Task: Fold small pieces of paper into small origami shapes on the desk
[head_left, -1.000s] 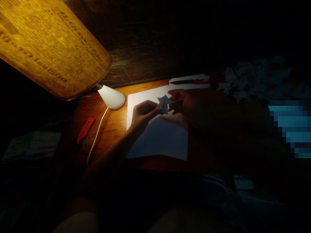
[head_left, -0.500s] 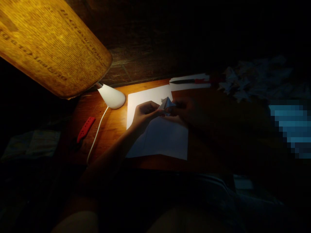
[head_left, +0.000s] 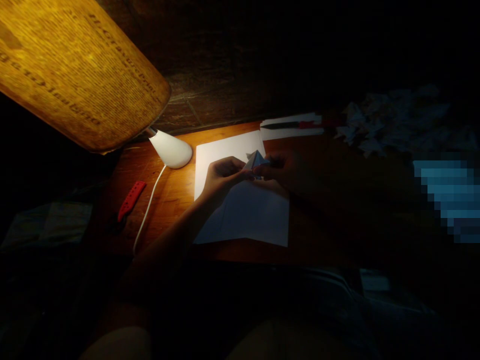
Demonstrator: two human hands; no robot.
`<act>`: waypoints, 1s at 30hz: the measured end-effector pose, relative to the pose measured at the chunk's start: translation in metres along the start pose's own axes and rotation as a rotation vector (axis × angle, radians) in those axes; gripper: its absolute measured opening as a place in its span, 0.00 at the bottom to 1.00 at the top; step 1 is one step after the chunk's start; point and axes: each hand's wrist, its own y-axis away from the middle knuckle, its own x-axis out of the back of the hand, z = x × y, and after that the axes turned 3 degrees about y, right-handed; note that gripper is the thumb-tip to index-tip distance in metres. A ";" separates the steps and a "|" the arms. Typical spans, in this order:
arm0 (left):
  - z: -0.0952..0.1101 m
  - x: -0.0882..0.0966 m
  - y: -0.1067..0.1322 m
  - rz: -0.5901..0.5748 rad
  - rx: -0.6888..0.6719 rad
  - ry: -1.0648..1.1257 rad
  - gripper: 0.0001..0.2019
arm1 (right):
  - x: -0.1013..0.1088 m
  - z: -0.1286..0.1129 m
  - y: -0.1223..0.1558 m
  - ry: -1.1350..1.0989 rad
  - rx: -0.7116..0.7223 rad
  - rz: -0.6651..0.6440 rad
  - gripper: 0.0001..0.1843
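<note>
A small folded paper piece (head_left: 257,161) with pointed flaps is held between both hands above a white sheet (head_left: 247,215) on the wooden desk. My left hand (head_left: 222,177) is curled, its fingertips pinching the left side of the piece. My right hand (head_left: 283,170) lies in shadow and grips the right side. Most of the right hand's fingers are too dark to make out.
A white lamp base (head_left: 170,148) with its cord (head_left: 148,210) stands left of the sheet under a large yellow shade (head_left: 75,70). A red tool (head_left: 131,200) lies near the desk's left edge. A pen on white paper (head_left: 290,125) and a heap of crumpled paper (head_left: 390,122) sit at the back right.
My right hand has dropped from a raised, lit position onto the folded piece and now closes on it beside my left hand. The left hand has barely moved.
</note>
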 end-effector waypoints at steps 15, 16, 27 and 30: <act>-0.001 -0.001 -0.003 0.005 -0.020 -0.031 0.19 | -0.002 0.004 -0.007 -0.092 0.047 0.076 0.16; -0.001 -0.001 -0.002 0.005 -0.016 -0.033 0.19 | -0.002 0.004 -0.007 -0.094 0.052 0.074 0.17; -0.004 0.003 -0.007 0.007 -0.016 0.000 0.23 | 0.000 0.005 -0.008 -0.071 0.037 0.121 0.16; -0.011 0.005 -0.007 0.011 -0.022 -0.063 0.24 | -0.002 0.005 -0.006 -0.077 0.027 0.101 0.16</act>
